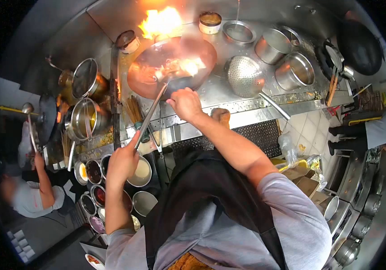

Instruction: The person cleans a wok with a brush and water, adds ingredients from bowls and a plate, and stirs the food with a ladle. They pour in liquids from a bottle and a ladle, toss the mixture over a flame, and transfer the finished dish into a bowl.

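The left hand (pixel 123 162) is closed around a long steel ladle (pixel 150 114). The right hand (pixel 186 104) grips the near rim of a round reddish-brown flaming wok (pixel 148 72).

Steel range (pixel 222 95) w/ wok (pixel 150 72), pots (pixel 295 71), strainer (pixel 244 76).

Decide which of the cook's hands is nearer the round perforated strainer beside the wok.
Right. The right hand sits at the rim of the wok, just left of the strainer; the left hand grips a ladle handle, farther off, down-left.
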`<state>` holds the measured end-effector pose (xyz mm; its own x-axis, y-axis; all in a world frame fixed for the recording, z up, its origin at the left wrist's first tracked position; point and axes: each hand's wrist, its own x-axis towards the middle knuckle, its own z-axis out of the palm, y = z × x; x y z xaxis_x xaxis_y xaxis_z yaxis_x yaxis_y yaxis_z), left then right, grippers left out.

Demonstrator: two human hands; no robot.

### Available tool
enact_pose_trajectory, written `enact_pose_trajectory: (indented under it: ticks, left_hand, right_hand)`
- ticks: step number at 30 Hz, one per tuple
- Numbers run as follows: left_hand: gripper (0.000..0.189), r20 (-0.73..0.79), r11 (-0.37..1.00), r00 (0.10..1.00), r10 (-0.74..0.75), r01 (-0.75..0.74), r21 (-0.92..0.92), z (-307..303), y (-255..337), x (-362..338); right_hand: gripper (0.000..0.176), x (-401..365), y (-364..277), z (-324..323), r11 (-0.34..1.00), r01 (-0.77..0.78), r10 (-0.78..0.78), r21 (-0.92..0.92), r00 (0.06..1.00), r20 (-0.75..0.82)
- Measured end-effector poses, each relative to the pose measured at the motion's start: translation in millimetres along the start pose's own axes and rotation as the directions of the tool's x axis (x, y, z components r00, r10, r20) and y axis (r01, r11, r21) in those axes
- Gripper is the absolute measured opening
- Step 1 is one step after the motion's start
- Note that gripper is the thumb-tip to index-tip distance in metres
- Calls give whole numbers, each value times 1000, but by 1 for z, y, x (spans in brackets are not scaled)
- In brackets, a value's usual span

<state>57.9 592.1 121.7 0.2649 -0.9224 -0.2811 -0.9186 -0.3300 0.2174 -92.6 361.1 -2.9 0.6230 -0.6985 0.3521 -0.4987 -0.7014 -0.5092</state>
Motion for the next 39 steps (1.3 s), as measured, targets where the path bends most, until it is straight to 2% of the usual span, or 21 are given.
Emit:
enact_pose_trajectory:
  ticks: [2, 4, 6, 9, 10, 12, 16, 19, 20, 22, 23, 24, 26, 27, 29, 30, 31, 33, 34, 35, 39]
  left_hand:
    - [66, -81, 999, 997, -8, 4, -42, 37, -6, 30]
    - [65, -107, 995, 990, -96, 96, -4, 51, 7, 41]
    - [67, -94, 989, 988, -125, 117, -88, 52, 4, 29]
    - [68, -119, 957, 980, -158, 122, -264, 38, -1, -3]
    - [68, -144, 946, 978, -150, 100, -308, 34, -2, -13]
    - [70, -136, 930, 970, -202, 147, -336, 41, -4, -18]
    - [72, -360, 940, 916, -178, 49, -338, 135, -3, 23]
    - [69, -357, 789, 878, -318, 36, -613, 250, -14, 88]
    - [69, -452, 775, 858, -242, -110, -623, 272, -15, 106]
    - [67, -123, 482, 907, -404, 97, -871, 227, 41, 109]
    - [67, -124, 382, 906, -405, 44, -923, 205, 69, 108]
    - [67, -148, 380, 921, -361, 0, -925, 197, 80, 108]
    - [66, -131, 387, 947, -294, -8, -922, 160, 119, 113]
    - [65, -107, 384, 970, -218, -15, -923, 130, 149, 119]
    - [65, -64, 403, 997, -43, -41, -914, 87, 201, 143]
    - [62, -53, 371, 997, 55, -70, -926, 66, 233, 162]
    - [60, -15, 338, 993, 114, -53, -940, 46, 261, 180]
    - [61, 124, 337, 963, 238, 38, -941, 22, 309, 233]
    - [58, 139, 382, 941, 309, 11, -924, 20, 332, 265]
    - [54, 155, 493, 952, 266, 4, -870, 21, 382, 316]
    - [54, 175, 708, 928, 329, -120, -696, 40, 445, 393]
  right_hand:
    - [20, -6, 2, 6, 996, -64, 68, -58, 994, 81]
    - [18, -57, 17, 23, 1000, 22, -22, -6, 999, 24]
    - [17, -108, 29, 17, 998, 36, -44, 56, 988, 146]
    - [20, -85, 18, 1, 975, 117, -120, 188, 993, 1]
    - [22, -62, 15, -1, 996, 66, -68, 62, 997, 23]
    - [24, -21, 32, 12, 995, 49, -48, 87, 999, -6]
    - [23, 21, 44, 24, 997, -60, 53, 57, 992, 111]
    - [22, 21, 46, 32, 991, -76, 60, 110, 988, 146]
    - [23, 22, 52, 32, 994, -70, 54, 89, 984, 172]
    - [27, 24, 68, 44, 999, -47, 44, 21, 986, 160]
    - [28, 26, 73, 41, 1000, -12, 9, 10, 977, 214]
    - [26, 27, 80, 40, 1000, -14, 9, 21, 968, 251]
    - [21, 21, 100, 35, 931, 100, -142, 352, 985, 96]
    - [28, 8, 107, 33, 882, 75, -110, 465, 993, 47]
    - [37, -29, 123, -29, 846, 143, -152, 514, 988, -25]
    - [38, -52, 132, -65, 783, 75, -105, 618, 994, 12]
    - [35, -77, 153, -88, 811, -76, -47, 580, 980, 195]
    - [36, -142, 210, -115, 781, -116, 39, 614, 990, 137]
    - [35, -171, 228, -148, 831, -207, 133, 515, 975, 178]
    - [34, -238, 274, -169, 799, -423, 382, 427, 906, 182]
    - [30, -356, 321, -218, 705, -645, 633, 295, 760, 146]
